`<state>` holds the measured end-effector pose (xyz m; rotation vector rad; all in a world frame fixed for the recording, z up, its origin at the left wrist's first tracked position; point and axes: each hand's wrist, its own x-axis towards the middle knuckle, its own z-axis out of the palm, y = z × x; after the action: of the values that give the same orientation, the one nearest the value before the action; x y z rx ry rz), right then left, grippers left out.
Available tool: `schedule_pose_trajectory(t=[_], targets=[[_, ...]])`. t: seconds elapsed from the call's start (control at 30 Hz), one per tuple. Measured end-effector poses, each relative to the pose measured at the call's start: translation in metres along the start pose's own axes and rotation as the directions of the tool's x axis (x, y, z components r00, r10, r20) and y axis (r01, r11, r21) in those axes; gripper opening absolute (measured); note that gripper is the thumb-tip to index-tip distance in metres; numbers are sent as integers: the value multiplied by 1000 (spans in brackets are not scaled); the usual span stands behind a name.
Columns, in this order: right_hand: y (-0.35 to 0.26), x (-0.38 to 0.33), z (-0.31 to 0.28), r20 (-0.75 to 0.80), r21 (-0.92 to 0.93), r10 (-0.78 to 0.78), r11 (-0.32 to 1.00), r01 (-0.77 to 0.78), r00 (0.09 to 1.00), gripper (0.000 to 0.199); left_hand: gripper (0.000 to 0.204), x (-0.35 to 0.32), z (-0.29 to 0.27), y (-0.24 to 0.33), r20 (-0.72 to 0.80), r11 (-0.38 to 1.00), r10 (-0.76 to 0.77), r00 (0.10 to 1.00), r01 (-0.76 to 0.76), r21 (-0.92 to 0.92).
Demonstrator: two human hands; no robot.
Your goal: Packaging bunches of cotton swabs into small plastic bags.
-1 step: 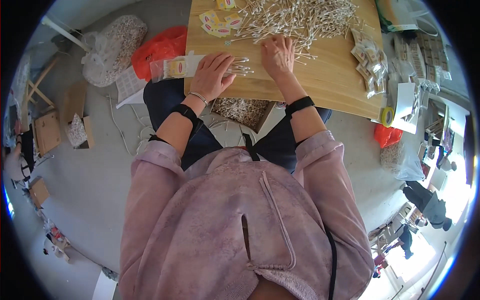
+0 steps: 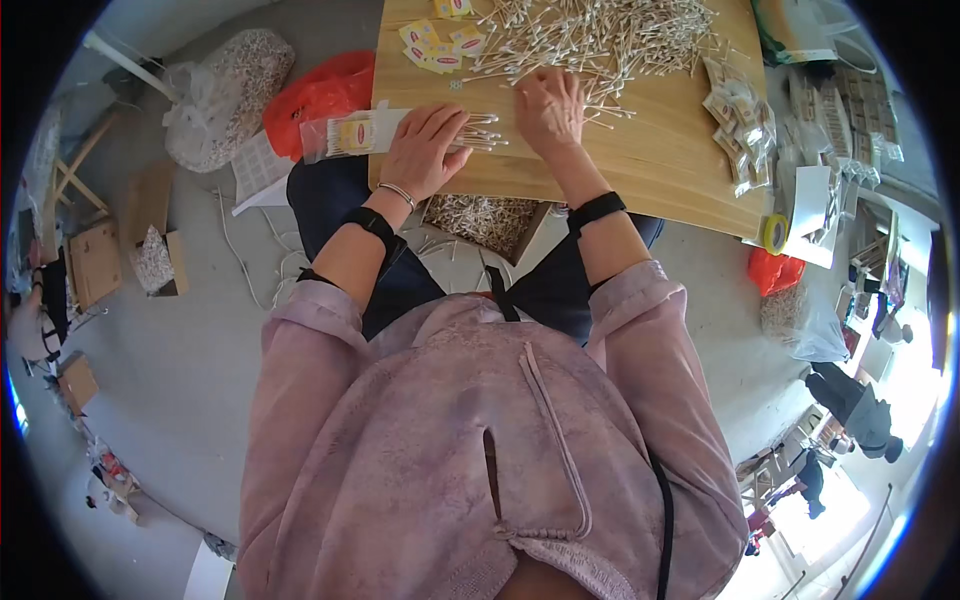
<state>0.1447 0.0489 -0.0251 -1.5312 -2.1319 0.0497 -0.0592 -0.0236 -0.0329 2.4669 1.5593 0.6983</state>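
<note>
I sit at a wooden board table [image 2: 650,170] with a wide heap of white cotton swabs [image 2: 600,35] at its far side. My left hand [image 2: 425,150] lies flat on a clear plastic packet [image 2: 345,133] with a yellow label, pinning it at the table's left edge. A small bundle of swabs [image 2: 487,135] pokes out at its fingertips. My right hand [image 2: 550,105] is curled down on loose swabs at the near rim of the heap, fingers pinching some. Both wrists wear black bands.
Yellow labels [image 2: 435,45] lie at the far left of the table; small filled packets [image 2: 740,125] and a tape roll [image 2: 775,233] sit at the right. A box of swabs [image 2: 485,215] stands under the table. An orange bag [image 2: 320,90], clear sack [image 2: 225,90] and cardboard boxes [image 2: 95,260] lie on the floor at left.
</note>
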Motion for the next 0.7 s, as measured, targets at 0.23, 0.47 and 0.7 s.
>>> schedule_pose_trajectory(t=[0.23,0.47,0.7], targets=[[-38,-7,17,78,140,-42,990,31,996,9,58,-1,2,5,-27,990,-129,991,127,-67],[-30,-24,19,16,248,-13,969,8,1000,19,56,-2,5,1,-29,999,-37,999,37,10],[5,-1,3,68,5,136,991,-136,988,13,55,0,3,0,1,998,-49,999,49,28]])
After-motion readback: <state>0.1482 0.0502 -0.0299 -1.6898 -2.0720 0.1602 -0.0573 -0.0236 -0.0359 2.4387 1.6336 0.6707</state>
